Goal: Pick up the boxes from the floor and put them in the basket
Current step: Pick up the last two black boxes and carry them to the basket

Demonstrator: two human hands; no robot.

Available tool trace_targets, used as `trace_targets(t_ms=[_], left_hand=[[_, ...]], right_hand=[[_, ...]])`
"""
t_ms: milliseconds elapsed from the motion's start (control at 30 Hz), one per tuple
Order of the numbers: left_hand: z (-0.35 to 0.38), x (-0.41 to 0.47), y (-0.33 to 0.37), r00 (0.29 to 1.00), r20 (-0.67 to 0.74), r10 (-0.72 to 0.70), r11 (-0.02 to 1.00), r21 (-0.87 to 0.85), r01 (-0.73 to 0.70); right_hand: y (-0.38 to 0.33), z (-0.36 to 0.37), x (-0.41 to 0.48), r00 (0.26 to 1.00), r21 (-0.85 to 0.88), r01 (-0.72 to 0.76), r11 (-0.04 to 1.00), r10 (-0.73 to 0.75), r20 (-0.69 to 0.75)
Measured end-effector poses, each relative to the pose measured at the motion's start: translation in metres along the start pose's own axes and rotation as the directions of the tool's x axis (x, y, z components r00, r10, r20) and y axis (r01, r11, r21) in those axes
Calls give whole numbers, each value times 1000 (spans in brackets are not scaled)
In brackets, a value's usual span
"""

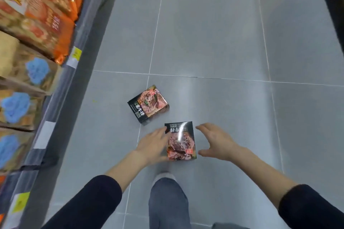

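Two dark boxes printed with a meat picture lie on the grey tiled floor. The far box (pixel 148 103) sits at an angle, apart from both hands. The near box (pixel 181 141) lies between my hands. My left hand (pixel 153 146) rests against its left edge with the fingers stretched along it. My right hand (pixel 216 142) hovers just right of the box, fingers and thumb spread wide, with a small gap to the box. No basket is in view.
A store shelf (pixel 61 87) runs along the left, stocked with orange snack bags (pixel 46 16) and brown bags with blue labels (pixel 24 80). My leg in jeans (pixel 168 202) stands just below the near box. Grey floor tiles (pixel 214 33) stretch ahead and to the right.
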State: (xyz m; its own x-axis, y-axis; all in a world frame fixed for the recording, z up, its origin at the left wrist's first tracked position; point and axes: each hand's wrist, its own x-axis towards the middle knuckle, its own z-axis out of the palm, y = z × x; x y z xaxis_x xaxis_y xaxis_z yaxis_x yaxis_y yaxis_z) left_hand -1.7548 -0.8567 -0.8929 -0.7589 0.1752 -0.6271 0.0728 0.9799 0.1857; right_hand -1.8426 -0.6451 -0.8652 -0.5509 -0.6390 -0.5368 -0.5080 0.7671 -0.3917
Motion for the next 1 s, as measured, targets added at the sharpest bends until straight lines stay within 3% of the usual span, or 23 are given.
trace_targets(t_ms=[133,267,433,633,733,833,1000], left_hand=[[64,50,4,1000,-11,-10,995,96,11],[102,69,14,988,-130,-85,987,128,101],[100,72,8,985,-167,-40,995,-93,24],[32,80,-23,992,-114,62,957,-276,-92],[5,93,-39,992,-110,67,854,-508,-114],[-4,105,-47,998,-43,55,664,-744,-69],[-16,120,-44,997,-29,68,501,-864,-59]], right_hand=[[28,48,42,1000,-17,14,1000,-14,17],[43,74,53,999,-29,44,999,-44,10],[45,81,53,994,-31,107,994,-107,-16],[33,73,62,965,-161,213,964,-234,-123],[24,69,70,957,-226,178,958,-221,-185],[23,61,82,955,-277,88,957,-160,-250],[29,45,106,953,-312,21,950,-113,-280]])
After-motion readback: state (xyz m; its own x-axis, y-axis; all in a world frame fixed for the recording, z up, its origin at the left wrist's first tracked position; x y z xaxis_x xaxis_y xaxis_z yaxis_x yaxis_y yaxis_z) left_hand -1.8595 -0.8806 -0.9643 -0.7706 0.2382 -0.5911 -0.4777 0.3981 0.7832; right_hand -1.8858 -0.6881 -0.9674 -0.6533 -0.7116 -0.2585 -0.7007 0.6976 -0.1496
